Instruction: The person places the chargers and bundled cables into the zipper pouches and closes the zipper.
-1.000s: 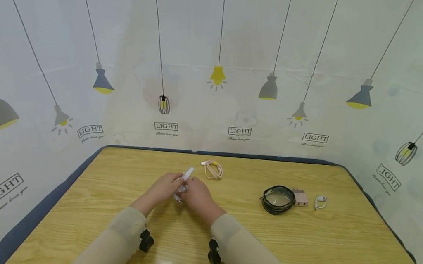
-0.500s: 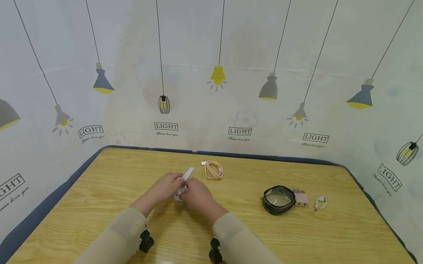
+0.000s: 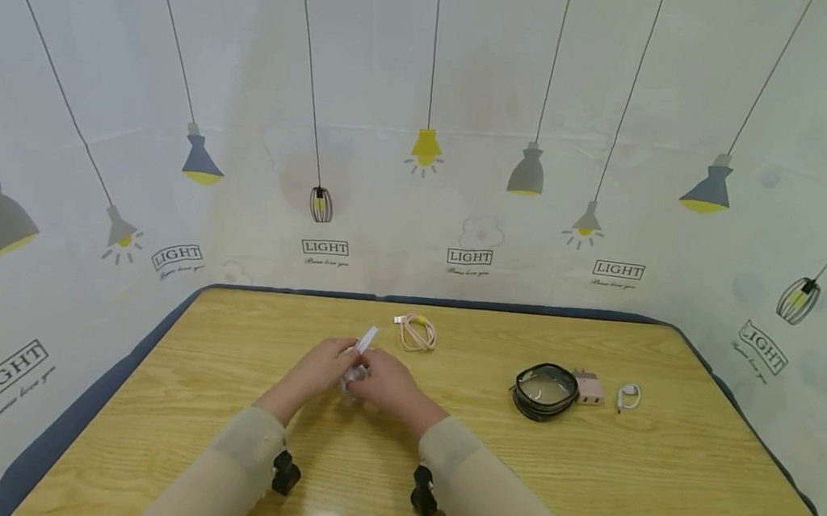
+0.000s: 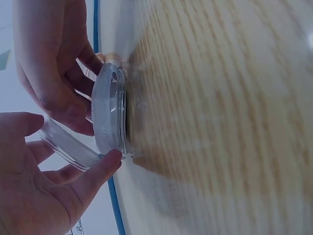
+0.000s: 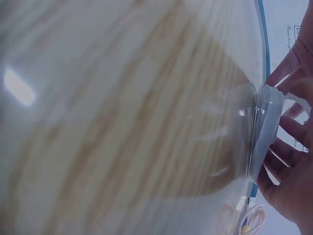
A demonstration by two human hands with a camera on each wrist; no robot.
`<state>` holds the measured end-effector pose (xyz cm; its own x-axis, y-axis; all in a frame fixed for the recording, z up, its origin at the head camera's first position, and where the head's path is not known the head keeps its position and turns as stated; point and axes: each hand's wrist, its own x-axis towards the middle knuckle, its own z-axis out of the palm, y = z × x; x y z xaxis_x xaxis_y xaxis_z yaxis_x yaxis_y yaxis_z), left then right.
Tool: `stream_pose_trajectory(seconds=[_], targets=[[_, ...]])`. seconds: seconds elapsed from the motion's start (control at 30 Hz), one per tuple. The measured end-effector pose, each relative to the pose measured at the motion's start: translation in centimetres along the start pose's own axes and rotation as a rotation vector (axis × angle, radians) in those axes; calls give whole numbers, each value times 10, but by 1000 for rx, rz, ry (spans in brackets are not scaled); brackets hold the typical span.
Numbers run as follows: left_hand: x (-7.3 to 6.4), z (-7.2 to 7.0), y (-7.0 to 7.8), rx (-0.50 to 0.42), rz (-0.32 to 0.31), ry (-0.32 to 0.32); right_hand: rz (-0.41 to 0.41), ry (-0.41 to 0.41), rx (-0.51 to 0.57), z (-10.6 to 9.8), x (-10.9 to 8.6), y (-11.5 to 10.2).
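A clear round case (image 4: 105, 112) with a frosted, ridged rim rests on the table between both hands. Its flap-like lid (image 3: 367, 338) stands raised and tilted. My left hand (image 3: 317, 368) holds the lid between thumb and fingers, with one fingertip against the joint in the left wrist view. My right hand (image 3: 392, 386) grips the case's rim from the other side, its fingers curled at the top edge. In the right wrist view the case's clear wall (image 5: 244, 132) shows. Whether anything lies inside the case cannot be made out.
Behind the hands lies a coiled pink cable (image 3: 418, 334) with a yellow tie. To the right sit a round clear pouch with black trim (image 3: 544, 391), a pink plug adapter (image 3: 589, 387) touching it, and a short white cable (image 3: 628, 396). A printed curtain (image 3: 412, 274) borders the table.
My right hand's fingers and wrist have shifted slightly at the case. The left hand and the raised lid stay in place.
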<state>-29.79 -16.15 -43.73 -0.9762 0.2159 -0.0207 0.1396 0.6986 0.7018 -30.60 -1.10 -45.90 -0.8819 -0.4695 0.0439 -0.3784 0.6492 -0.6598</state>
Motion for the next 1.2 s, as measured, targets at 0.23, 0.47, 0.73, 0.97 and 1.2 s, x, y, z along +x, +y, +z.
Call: stream_pose_trajectory(seconds=[0.23,0.47,0.73,0.97,1.2], targets=[[0,0,0,-2,6,16,2,32,-62,5,3,0],[0,0,-1,-9,7,17,7,47,-69,7,3,-2],[-1,0,-2,-13,0,17,-18,67,-55,6,2,-1],[-2,0,-1,-3,38,33,-52,34,-63,5,3,0],[-5,-1,3,-23,-1,38,-88,-5,-146,4,3,0]])
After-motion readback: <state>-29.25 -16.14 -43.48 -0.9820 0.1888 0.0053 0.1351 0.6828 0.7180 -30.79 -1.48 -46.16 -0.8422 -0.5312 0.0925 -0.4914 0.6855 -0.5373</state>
